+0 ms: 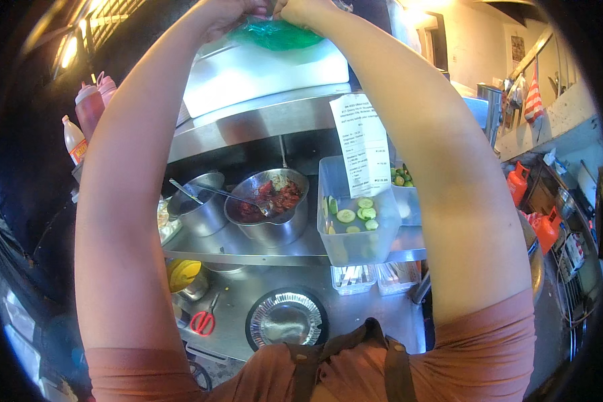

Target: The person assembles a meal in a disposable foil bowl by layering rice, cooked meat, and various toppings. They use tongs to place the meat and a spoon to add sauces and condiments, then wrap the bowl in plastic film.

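Both my arms reach up to the top edge of the view. My left hand (222,16) and my right hand (307,15) meet there, fingers closed at the top of a green plastic bag (278,35). The bag hangs just over a white box (268,74) on the upper metal shelf (261,114). What the bag holds, if anything, cannot be made out. Part of each hand is cut off by the picture's edge.
Below stand a pot of red-brown meat (275,201) with a spoon, another metal pot (197,204) and a plastic tub (362,244) of cucumber slices. A paper receipt (363,151) hangs before the tub. Red-handled scissors (203,323) and a foil plate (288,318) lie lower down.
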Tool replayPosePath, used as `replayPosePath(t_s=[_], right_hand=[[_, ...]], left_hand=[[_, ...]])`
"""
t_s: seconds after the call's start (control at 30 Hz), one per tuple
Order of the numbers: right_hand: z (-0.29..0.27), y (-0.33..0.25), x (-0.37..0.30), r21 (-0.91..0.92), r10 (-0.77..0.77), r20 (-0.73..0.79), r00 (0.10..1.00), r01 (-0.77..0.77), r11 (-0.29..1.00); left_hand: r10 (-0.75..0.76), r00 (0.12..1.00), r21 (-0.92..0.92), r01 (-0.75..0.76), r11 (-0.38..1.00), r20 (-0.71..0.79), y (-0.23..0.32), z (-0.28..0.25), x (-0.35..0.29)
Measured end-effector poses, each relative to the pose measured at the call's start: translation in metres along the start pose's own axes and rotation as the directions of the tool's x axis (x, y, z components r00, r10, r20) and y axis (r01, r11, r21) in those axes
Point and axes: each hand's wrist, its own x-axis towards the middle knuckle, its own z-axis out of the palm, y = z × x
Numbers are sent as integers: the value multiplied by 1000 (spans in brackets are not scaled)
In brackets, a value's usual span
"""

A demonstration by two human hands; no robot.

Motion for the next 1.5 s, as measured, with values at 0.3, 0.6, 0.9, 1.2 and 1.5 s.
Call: replayPosePath(t_s=[0.3,0.6,0.9,1.2,1.5], right_hand=[[-10,0,-12,348,112,172,979,-166,923],[-36,-12,-23,292,73,253,965,-148,945],[-9,16,-13,687,102,-9,995,-68,724],[-24,-12,-27,747,-63,-64,996,89,659],[-22,-7,-33,184,31,187,982,-66,981]], left_hand=[[-86,972,517,-41,855,218,-24,6,13],[86,991,142,-70,987,-106,-44,9,21],[323,810,634,77,769,-490,-5,31,-38],[487,790,494,-276,824,-371,7,-31,-25],[62,648,-309,-442,842,-759,65,-131,-41]])
